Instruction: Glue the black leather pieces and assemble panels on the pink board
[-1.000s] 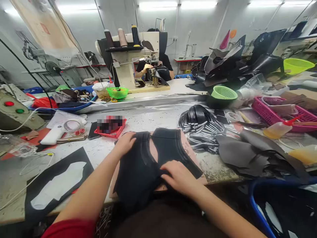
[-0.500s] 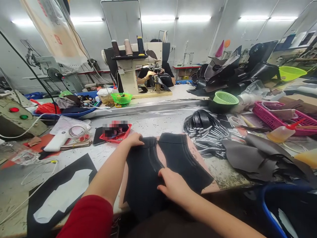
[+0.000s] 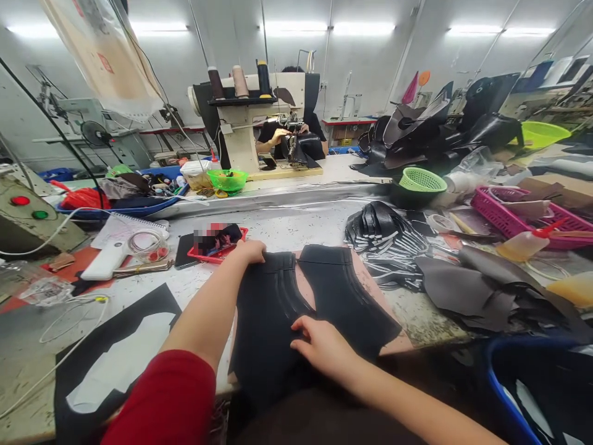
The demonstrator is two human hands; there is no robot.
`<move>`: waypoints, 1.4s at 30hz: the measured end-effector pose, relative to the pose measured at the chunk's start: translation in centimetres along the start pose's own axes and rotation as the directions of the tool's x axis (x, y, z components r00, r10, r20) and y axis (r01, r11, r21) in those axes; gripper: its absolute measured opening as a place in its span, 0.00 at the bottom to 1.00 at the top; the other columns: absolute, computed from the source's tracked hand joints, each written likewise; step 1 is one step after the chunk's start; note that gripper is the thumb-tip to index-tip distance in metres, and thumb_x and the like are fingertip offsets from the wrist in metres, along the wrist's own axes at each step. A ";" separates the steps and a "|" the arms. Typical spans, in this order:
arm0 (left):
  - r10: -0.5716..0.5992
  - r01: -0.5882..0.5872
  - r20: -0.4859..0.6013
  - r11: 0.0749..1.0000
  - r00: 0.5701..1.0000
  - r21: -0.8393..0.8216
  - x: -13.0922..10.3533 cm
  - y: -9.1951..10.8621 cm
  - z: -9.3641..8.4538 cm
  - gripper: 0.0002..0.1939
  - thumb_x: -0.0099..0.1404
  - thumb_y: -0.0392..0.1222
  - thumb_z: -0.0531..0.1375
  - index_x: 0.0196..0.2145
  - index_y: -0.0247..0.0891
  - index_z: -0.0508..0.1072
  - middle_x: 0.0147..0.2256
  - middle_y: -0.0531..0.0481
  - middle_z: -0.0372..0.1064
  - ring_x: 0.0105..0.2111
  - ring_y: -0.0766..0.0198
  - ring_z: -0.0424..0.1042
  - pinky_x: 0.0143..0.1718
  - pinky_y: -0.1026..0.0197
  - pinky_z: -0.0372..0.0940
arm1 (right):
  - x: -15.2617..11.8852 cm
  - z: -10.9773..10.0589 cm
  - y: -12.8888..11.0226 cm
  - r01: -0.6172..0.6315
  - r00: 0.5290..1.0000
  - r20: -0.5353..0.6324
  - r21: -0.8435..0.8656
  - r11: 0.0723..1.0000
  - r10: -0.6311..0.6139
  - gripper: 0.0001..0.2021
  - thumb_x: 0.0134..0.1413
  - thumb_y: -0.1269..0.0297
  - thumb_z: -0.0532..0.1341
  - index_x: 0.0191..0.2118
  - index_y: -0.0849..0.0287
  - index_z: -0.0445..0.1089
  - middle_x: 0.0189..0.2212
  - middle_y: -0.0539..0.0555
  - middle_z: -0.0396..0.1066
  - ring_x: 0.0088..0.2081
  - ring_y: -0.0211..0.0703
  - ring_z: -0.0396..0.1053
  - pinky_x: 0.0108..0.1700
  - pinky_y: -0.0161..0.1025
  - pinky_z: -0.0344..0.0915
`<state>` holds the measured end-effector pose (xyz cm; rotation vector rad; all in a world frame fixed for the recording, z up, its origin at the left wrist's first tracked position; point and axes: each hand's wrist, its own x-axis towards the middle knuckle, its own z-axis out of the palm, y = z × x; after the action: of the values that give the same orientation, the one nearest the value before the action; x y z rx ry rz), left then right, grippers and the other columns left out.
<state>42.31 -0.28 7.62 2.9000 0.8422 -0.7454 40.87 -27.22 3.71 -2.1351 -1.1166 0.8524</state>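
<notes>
Two black shaped pieces, a left one (image 3: pixel 264 309) and a right one (image 3: pixel 331 284), lie side by side over a pinkish sheet (image 3: pixel 304 285) at the table's front edge. At the top left corner of the left piece rests my left hand (image 3: pixel 252 251), its fingertips partly hidden and what they pinch unclear. My right hand (image 3: pixel 319 343) is over the lower right of the left piece, thumb and forefinger apart with nothing between them. Beyond my left hand sits a red basket (image 3: pixel 208 256) with small items inside.
Stacked black strips (image 3: pixel 380 232) and dark sheets (image 3: pixel 456 284) lie to the right, above a blue tub (image 3: pixel 493 377). White paper (image 3: pixel 123 361) covers a black sheet on the left. Across the table, a person works behind a sewing machine (image 3: pixel 243 136).
My right hand has moved slightly down and left, and its thumb and forefinger have come off the piece's edge. The left hand stays at the same corner, slightly higher in view.
</notes>
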 end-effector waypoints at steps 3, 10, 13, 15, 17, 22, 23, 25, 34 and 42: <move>-0.009 0.009 0.003 1.000 1.000 -0.010 -0.1 0.1 -0.1 0.17 0.61 0.46 0.57 0.46 0.36 0.67 0.49 0.45 0.63 0.51 0.54 0.60 0.52 0.43 0.52 | -0.3 -0.4 0.1 0.015 0.999 -0.045 -0.039 0.999 -0.017 0.03 0.51 0.69 0.58 0.33 0.56 0.67 0.26 0.49 0.69 0.31 0.40 0.68 0.34 0.33 0.58; -0.003 0.003 -0.005 0.999 1.000 -0.044 0.0 0.0 0.3 0.16 0.63 0.46 0.56 0.46 0.35 0.66 0.48 0.45 0.63 0.49 0.55 0.61 0.52 0.44 0.54 | -0.1 -0.9 1.3 -0.045 0.994 -0.106 -0.156 0.987 0.028 0.04 0.49 0.68 0.60 0.33 0.55 0.64 0.24 0.47 0.68 0.28 0.39 0.67 0.31 0.33 0.56; 0.009 -0.009 -0.002 0.998 1.000 -0.057 0.2 -0.1 0.6 0.16 0.63 0.46 0.55 0.46 0.35 0.65 0.47 0.45 0.63 0.48 0.56 0.62 0.51 0.45 0.55 | 0.1 -0.9 1.8 -0.044 0.990 -0.136 -0.144 0.989 0.024 0.07 0.46 0.67 0.62 0.34 0.55 0.64 0.29 0.48 0.70 0.31 0.39 0.67 0.32 0.33 0.57; 0.021 -0.021 -0.003 0.998 1.000 -0.060 0.3 -0.2 0.6 0.17 0.63 0.46 0.56 0.47 0.35 0.65 0.48 0.45 0.63 0.49 0.56 0.62 0.51 0.46 0.55 | 0.3 -0.9 2.0 -0.051 0.993 -0.114 -0.112 0.992 0.039 0.09 0.44 0.67 0.64 0.34 0.55 0.65 0.31 0.49 0.70 0.31 0.38 0.68 0.32 0.33 0.58; 0.030 -0.030 -0.009 0.998 1.000 -0.052 0.5 -0.1 0.5 0.17 0.62 0.45 0.57 0.47 0.36 0.66 0.48 0.45 0.63 0.49 0.56 0.61 0.51 0.46 0.55 | 0.5 -0.8 1.9 -0.063 0.994 -0.096 -0.101 0.993 0.053 0.10 0.43 0.68 0.64 0.34 0.55 0.65 0.31 0.48 0.70 0.30 0.38 0.68 0.32 0.33 0.58; 0.023 -0.023 -0.057 1.000 0.998 -0.002 1.0 0.2 0.2 0.17 0.57 0.42 0.60 0.45 0.39 0.67 0.47 0.46 0.66 0.48 0.55 0.63 0.49 0.49 0.55 | 0.9 -1.0 1.5 -0.117 0.991 -0.062 -0.041 0.992 0.115 0.10 0.42 0.71 0.64 0.33 0.56 0.65 0.23 0.45 0.69 0.29 0.38 0.67 0.31 0.32 0.57; 0.020 -0.019 -0.072 1.000 0.997 0.009 0.9 0.3 0.3 0.17 0.56 0.42 0.60 0.44 0.40 0.67 0.47 0.46 0.67 0.48 0.54 0.63 0.49 0.50 0.55 | 0.9 -1.1 1.4 -0.127 0.990 -0.061 -0.036 0.991 0.124 0.09 0.42 0.70 0.64 0.33 0.56 0.65 0.22 0.45 0.69 0.28 0.38 0.67 0.31 0.32 0.57; 0.020 -0.016 -0.100 0.999 0.995 0.032 0.8 0.3 0.4 0.16 0.55 0.43 0.60 0.43 0.41 0.67 0.46 0.46 0.67 0.47 0.53 0.64 0.48 0.51 0.54 | 1.0 -1.2 1.3 -0.129 0.990 -0.062 -0.052 0.990 0.126 0.07 0.42 0.68 0.64 0.30 0.56 0.65 0.21 0.45 0.68 0.28 0.39 0.67 0.30 0.33 0.56; 0.017 -0.003 -0.145 0.995 0.989 0.096 0.0 0.5 0.5 0.13 0.55 0.45 0.60 0.38 0.39 0.70 0.44 0.42 0.69 0.46 0.52 0.65 0.47 0.52 0.54 | 1.1 -1.4 1.0 -0.101 0.994 -0.047 -0.114 0.988 0.097 0.08 0.42 0.65 0.64 0.22 0.56 0.62 0.23 0.47 0.67 0.28 0.39 0.65 0.28 0.32 0.53; 0.008 -0.003 -0.129 0.999 0.992 0.034 -1.2 -0.3 -1.8 0.12 0.55 0.45 0.59 0.37 0.41 0.69 0.42 0.47 0.70 0.43 0.53 0.66 0.45 0.51 0.55 | 0.1 -0.6 1.5 -0.021 0.996 -0.079 0.252 0.968 0.042 0.11 0.39 0.73 0.63 0.24 0.56 0.59 0.20 0.43 0.61 0.25 0.34 0.60 0.28 0.31 0.55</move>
<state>42.01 -0.34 9.81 3.0064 0.8403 -0.5814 42.14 -27.97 2.93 -1.9640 -0.8838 0.8607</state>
